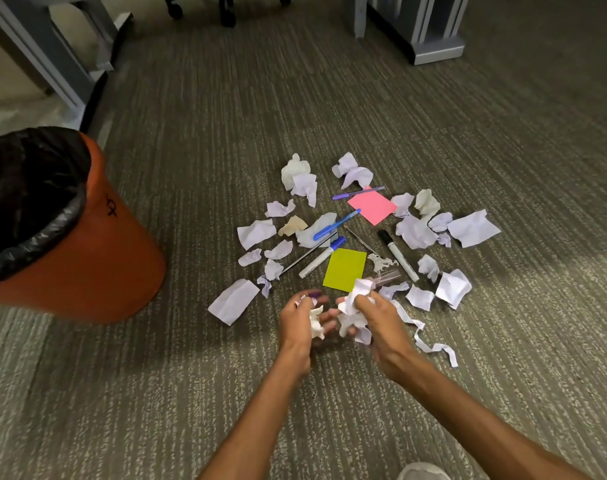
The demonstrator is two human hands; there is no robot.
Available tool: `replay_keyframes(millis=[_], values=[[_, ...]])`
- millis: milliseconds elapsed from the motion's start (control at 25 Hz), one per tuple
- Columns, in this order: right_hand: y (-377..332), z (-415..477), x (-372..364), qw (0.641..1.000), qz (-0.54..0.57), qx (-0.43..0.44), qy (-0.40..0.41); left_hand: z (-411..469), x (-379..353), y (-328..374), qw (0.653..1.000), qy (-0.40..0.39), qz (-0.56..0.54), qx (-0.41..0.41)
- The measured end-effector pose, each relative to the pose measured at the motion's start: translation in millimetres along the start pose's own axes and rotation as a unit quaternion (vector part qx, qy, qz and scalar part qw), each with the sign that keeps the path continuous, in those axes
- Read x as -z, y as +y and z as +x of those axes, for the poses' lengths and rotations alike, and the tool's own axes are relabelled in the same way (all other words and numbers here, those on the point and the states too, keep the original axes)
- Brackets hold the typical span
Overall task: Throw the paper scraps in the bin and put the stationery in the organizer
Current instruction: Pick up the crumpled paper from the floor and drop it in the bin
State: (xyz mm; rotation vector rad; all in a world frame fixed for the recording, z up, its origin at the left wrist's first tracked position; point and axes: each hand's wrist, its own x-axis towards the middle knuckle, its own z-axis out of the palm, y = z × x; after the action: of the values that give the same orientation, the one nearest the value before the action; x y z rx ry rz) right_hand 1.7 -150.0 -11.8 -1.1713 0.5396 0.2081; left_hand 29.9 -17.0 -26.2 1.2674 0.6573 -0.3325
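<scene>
scrap-gathering step: left hand point(297, 318) and right hand point(376, 315) each have fingers point(329, 318) curled around crumpled scraps point(350, 308). more scraps and pens point(335, 225) lie just beyond the fingers; bin point(98, 237) well left. next, probably carry both handfuls there.

One head view looks steeply down and forward at the floor point(329, 98), close above both forearms.

Orange bin point(98, 258), black liner point(25, 188); grey striped carpet point(329, 98).
</scene>
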Motion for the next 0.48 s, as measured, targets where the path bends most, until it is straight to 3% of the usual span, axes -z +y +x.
replay_keyframes(millis=[160,360,480], values=[[-20.1,-5.0,-33.4,0.995,0.083,0.01,-0.052,-9.7,7.1,39.7,0.996,-0.015,-0.085,-0.012],[-63.9,-10.7,-93.5,0.993,0.065,0.042,-0.089,-29.1,40.5,110.1,0.989,0.048,0.02,-0.136],[-95.7,-20.3,-149.0,0.986,0.061,0.068,-0.142,-48.4,69.8,170.8,0.973,0.098,0.03,-0.207]])
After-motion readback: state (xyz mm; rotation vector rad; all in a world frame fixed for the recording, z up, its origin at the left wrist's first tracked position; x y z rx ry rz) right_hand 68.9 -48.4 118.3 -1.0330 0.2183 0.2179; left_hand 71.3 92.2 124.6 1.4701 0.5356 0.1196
